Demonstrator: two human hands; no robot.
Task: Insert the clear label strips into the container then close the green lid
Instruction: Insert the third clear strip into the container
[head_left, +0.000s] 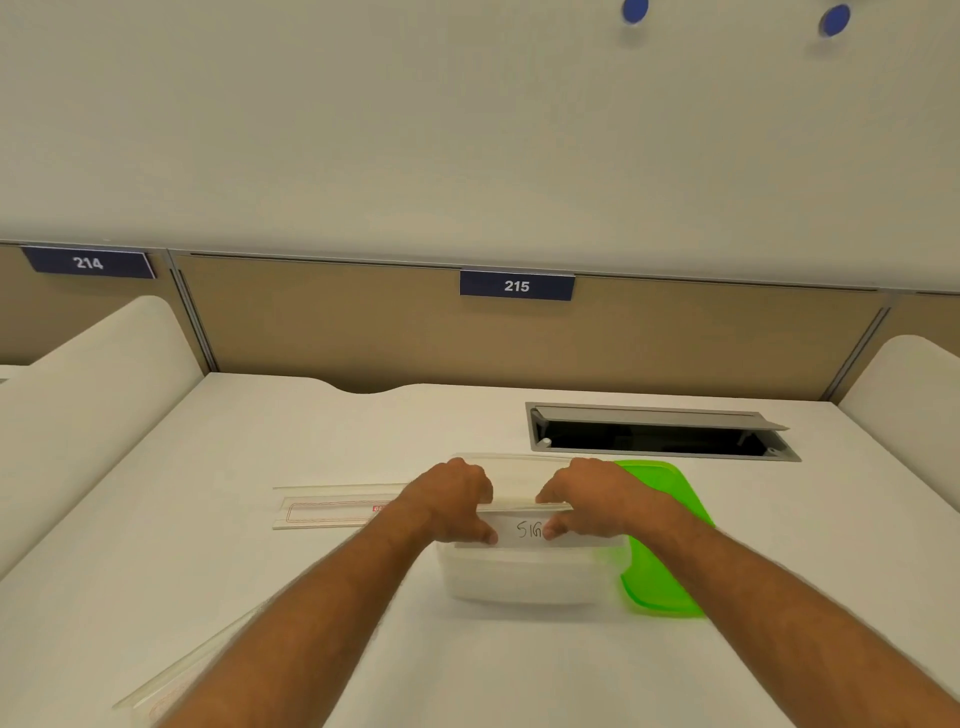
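Note:
A translucent white container (524, 577) stands on the desk in front of me. Leaning against its right side is the green lid (665, 551). Both hands pinch one clear label strip (519, 512) with handwriting on it, held over the container's open top. My left hand (457, 501) grips its left part, and my right hand (587, 501) grips its right part. A second clear strip (332, 506) with a red outline lies flat to the left. A third clear strip (182, 680) lies at the near left, partly under my left forearm.
An open cable hatch (660, 434) is sunk into the white desk (260, 597) behind the container. Curved white side dividers (93, 389) rise on both sides. A tan back panel carries the signs 214 and 215 (517, 286).

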